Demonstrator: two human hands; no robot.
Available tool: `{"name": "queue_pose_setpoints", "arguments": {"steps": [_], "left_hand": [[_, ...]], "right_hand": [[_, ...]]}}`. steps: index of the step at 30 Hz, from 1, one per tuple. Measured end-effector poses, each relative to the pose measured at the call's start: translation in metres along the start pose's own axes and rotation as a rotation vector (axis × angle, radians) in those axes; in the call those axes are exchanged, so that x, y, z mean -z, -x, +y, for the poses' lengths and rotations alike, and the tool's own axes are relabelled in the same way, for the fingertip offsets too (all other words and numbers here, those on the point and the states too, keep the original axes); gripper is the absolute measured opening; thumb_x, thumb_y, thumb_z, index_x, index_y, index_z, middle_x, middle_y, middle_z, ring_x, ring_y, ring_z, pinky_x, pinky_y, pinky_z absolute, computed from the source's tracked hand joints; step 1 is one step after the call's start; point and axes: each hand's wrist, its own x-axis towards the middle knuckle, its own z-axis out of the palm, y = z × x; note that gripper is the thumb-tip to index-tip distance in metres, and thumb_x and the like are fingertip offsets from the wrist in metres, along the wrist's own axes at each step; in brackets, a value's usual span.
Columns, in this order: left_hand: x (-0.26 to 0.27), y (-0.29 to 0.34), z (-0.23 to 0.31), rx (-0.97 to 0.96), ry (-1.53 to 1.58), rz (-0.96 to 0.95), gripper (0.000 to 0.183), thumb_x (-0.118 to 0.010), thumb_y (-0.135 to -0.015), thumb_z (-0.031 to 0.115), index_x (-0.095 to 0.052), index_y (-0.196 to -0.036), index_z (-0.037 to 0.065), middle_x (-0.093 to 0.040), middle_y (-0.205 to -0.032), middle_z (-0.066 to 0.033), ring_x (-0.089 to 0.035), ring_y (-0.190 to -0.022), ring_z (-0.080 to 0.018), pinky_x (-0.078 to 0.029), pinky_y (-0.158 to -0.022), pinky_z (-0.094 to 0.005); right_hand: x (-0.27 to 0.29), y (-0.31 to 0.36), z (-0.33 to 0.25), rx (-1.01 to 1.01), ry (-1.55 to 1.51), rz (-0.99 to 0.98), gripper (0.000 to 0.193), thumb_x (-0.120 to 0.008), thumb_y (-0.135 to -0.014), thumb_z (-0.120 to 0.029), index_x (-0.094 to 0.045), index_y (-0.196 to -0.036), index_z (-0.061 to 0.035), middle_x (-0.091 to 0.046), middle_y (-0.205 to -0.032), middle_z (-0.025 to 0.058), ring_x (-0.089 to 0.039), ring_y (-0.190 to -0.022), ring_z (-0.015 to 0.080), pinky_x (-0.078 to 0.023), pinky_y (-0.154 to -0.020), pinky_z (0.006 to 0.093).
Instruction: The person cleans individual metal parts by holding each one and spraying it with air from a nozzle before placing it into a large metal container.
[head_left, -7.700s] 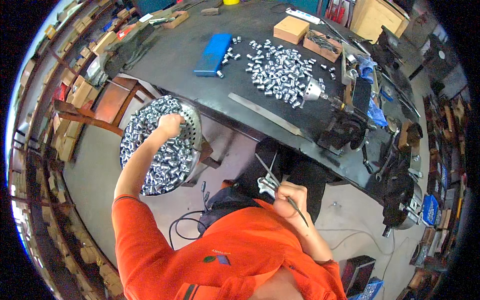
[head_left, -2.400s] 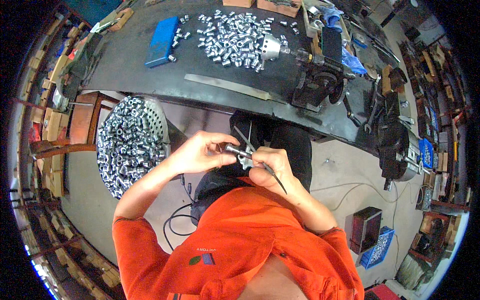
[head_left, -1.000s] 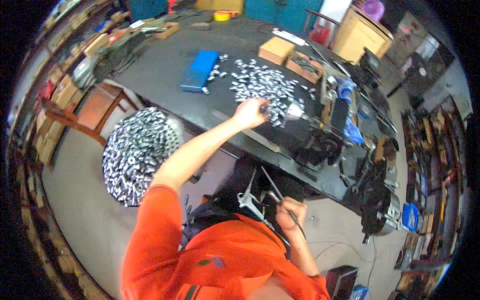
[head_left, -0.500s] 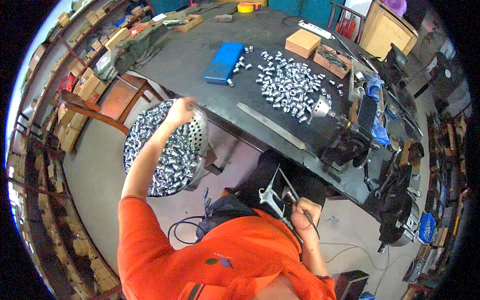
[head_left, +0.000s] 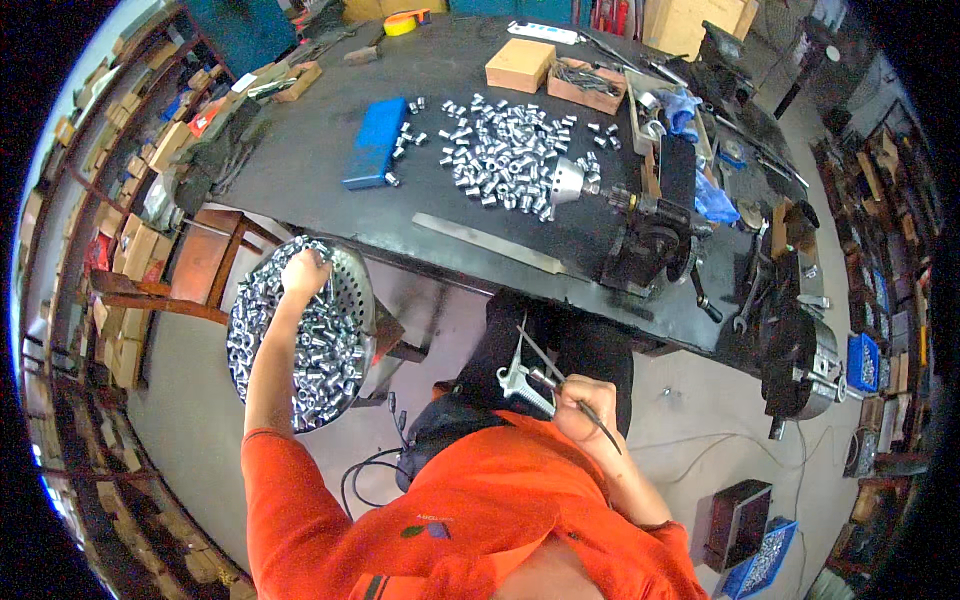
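My left hand point(head_left: 306, 274) reaches into a round metal colander point(head_left: 352, 290) heaped with small shiny metal sleeves point(head_left: 318, 370). Its fingers are curled down at the far part of the heap, and what they hold, if anything, is hidden. In front of my body, my right hand point(head_left: 585, 408) is closed around a thin, dark rod-like tool point(head_left: 603, 428) that slants up to the left. One metal sleeve point(head_left: 545, 378) shows at the fingers of that hand. Beside it, over my lap, is a silver air blow gun point(head_left: 520, 385) with a thin nozzle.
More metal sleeves point(head_left: 505, 150) lie piled on the dark workbench point(head_left: 300, 185), near a blue box point(head_left: 376, 143) and a flat metal bar point(head_left: 485, 242). A hand-cranked machine point(head_left: 655, 240) with a cone-shaped head stands at the bench's right. A wooden chair point(head_left: 200, 265) is beyond the colander.
My left hand has dropped from near the colander's far rim onto the sleeves. My right hand keeps its grip on the rod-like tool. The whole view has shifted.
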Motion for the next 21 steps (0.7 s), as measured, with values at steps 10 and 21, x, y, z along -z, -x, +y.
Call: {"name": "queue_pose_setpoints", "arguments": {"steps": [10,21], "left_hand": [[0.082,0.097,0.117,-0.227,1.225,-0.524,0.024,-0.063,-0.086,0.015,-0.056,-0.098,-0.004,-0.063,-0.071,-0.0098,-0.061,-0.054,-0.0151,-0.049,-0.05,-0.0264],[0.054,0.178,0.191,-0.071,1.871,-1.249,0.028,-0.05,-0.087,0.018,-0.055,-0.101,-0.007,-0.06,-0.073,-0.0135,-0.062,-0.063,-0.0265,-0.052,-0.073,-0.0415]], "right_hand": [[-0.006,-0.02,-0.02,0.056,-0.139,-0.161,0.026,-0.061,-0.062,-0.007,-0.036,-0.057,-0.0042,-0.037,-0.055,0.009,-0.039,-0.047,0.0252,-0.029,-0.044,0.0343],[0.001,-0.024,-0.024,0.043,-0.14,-0.188,0.026,-0.064,-0.06,-0.003,-0.038,-0.061,-0.0042,-0.038,-0.058,0.0105,-0.041,-0.049,0.0282,-0.032,-0.045,0.0353]]}}
